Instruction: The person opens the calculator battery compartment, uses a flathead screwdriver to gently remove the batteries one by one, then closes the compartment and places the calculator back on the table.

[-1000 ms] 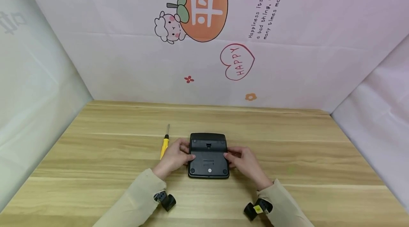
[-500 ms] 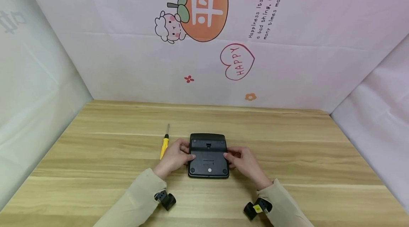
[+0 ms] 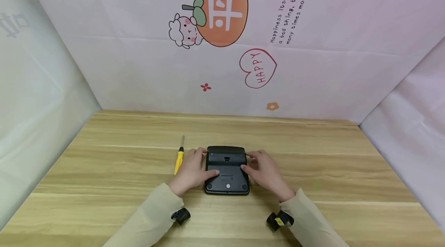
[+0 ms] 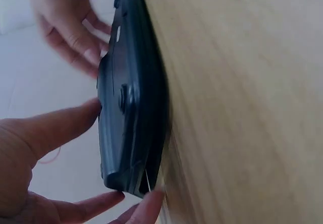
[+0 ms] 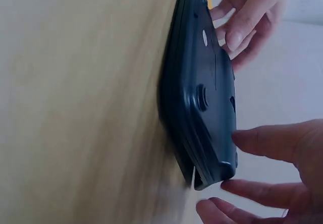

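Observation:
A black desk calculator (image 3: 227,179), underside up, lies on the table, with round feet and a pale round spot near its close edge. My left hand (image 3: 190,171) grips its left side, thumb on the back cover and fingers near the far left corner. On the opposite side my right hand (image 3: 267,173) holds it likewise, thumb on the back and fingertips by the far right corner. Both wrist views show a narrow gap along the side of the calculator's casing (image 4: 144,113), wider toward the far end. The front face is hidden.
A yellow-handled screwdriver (image 3: 179,160) lies just left of my left hand, its tip pointing away. The wood-grain table (image 3: 330,170) ends at a white printed backdrop (image 3: 139,73), with white cloth at both sides.
Both hands have shifted their fingers toward the calculator's far corners. My left thumb reaches farther onto the back. The calculator and screwdriver stay in place.

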`<state>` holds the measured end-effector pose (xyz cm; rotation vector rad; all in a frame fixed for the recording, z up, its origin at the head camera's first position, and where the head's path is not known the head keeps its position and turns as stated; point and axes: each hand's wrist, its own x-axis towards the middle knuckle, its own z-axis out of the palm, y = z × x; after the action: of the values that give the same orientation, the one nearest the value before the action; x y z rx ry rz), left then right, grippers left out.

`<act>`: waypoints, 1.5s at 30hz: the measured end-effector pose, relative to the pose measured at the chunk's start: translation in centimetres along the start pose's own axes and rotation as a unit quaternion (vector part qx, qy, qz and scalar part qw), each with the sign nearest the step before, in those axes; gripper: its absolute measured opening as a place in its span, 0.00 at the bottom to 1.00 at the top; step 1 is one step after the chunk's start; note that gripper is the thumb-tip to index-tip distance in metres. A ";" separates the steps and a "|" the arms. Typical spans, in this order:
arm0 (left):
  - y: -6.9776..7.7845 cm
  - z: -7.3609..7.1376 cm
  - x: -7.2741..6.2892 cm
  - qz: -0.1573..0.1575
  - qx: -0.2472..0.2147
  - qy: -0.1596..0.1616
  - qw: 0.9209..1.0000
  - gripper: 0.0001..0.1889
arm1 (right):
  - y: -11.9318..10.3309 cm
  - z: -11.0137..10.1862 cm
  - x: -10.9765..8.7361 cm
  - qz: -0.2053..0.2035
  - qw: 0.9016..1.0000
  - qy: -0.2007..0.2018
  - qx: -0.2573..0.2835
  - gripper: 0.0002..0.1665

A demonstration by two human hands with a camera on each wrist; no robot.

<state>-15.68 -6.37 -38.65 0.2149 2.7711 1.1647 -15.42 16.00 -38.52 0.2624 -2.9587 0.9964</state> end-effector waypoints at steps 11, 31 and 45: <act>0.5 0.7 0.0 0.040 0.072 -0.014 0.997 0.44 | -1.1 0.6 0.8 -0.108 0.989 0.001 -0.105 0.25; 1.3 1.3 0.2 0.024 0.078 -0.027 0.996 0.43 | -2.1 1.9 1.6 -0.122 0.987 -0.008 -0.103 0.21; 1.4 1.3 0.2 0.021 0.076 -0.021 0.997 0.43 | -2.8 1.3 2.8 -0.142 0.981 -0.035 -0.130 0.18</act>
<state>-15.53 -4.45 -38.54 0.3104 2.8332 0.9461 -17.64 12.63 -37.70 0.6993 -2.9517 0.5739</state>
